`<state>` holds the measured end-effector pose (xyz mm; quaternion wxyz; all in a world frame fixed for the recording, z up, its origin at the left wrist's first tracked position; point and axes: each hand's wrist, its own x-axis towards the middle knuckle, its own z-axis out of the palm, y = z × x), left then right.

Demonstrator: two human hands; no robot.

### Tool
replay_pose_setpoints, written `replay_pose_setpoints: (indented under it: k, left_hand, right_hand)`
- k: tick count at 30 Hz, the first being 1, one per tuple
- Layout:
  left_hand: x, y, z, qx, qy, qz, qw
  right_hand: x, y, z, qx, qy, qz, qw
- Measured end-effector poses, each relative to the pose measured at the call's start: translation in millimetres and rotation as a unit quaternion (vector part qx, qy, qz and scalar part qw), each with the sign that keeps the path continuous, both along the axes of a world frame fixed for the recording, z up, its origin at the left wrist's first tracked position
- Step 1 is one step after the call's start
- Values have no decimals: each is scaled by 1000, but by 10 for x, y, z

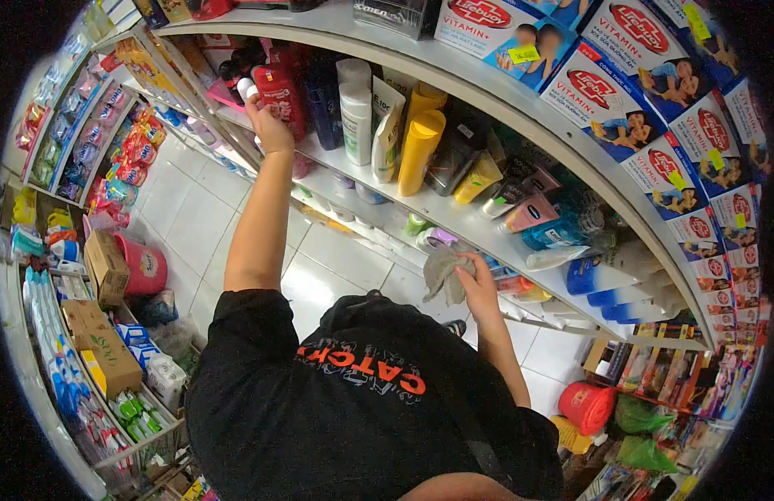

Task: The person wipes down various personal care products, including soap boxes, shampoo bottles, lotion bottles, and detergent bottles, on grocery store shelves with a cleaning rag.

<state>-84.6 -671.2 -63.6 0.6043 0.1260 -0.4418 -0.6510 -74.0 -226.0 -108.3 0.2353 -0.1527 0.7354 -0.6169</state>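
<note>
At the left end of the shelf, my left hand has its fingers closed on a small white-topped bottle. Dark-capped items and a red bottle stand right beside that hand. Lower and to the right, my right hand grips a crumpled grey cloth, which hangs in front of the lower shelf. Between the two hands, the shelf carries a white bottle, a yellow bottle and several tubes. The lower part of the white-topped bottle is hidden.
Lifebuoy soap boxes fill the upper shelf, whose curved edge overhangs the bottles. White floor tiles show below. On the left are cardboard boxes and a pink bucket; a red container is at lower right.
</note>
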Motion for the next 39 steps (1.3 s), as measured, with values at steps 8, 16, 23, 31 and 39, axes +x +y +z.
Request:
replay_pose_setpoints:
  k: [8,16,23,31,39]
  left_hand:
    - [186,354,-142,-153,-194,235,940]
    - [139,786,-246,-262,-364,121,886]
    - [288,639,-436,-236,-368,138,888]
    - [786,1506,202,-209,14,56,976]
    - [832,4495,223,-162,-118,-393,898]
  right_hand:
    - [-24,39,46,18,22,-3,1000]
    - [56,13,-97,-20,-2,4,1000]
    - [170,213,39,-32,3,5,999]
    - [293,1007,160,-54,98,22,993]
    - [727,2051,1085,-149,418,-85,892]
